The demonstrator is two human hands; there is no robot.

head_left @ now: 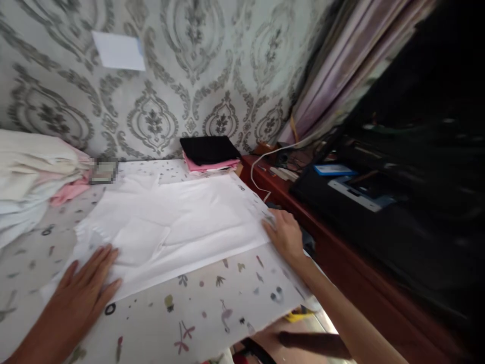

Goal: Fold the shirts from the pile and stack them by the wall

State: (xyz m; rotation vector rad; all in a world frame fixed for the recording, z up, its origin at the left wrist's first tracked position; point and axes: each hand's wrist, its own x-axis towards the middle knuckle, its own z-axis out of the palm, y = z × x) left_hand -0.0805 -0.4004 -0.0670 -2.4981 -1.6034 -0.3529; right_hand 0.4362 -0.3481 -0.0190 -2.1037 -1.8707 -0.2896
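A white shirt (204,212) lies spread out on a printed cloth, with part of it folded over and a few creases across the middle. At its near left end my left hand (85,283) rests flat, fingers spread, pressing on the fabric. My right hand (286,232) is at the shirt's right end, near the edge of the table, its thumb and fingers closed on the border of the fabric. The fingertips there are partly hidden.
Pale and pink clothes (34,177) are heaped at the left, beside a small blurred object (104,171). A folded pile topped with black cloth (210,150) sits by the wall. Right of the table stands a dark red cabinet (341,268) with a white cable (259,184).
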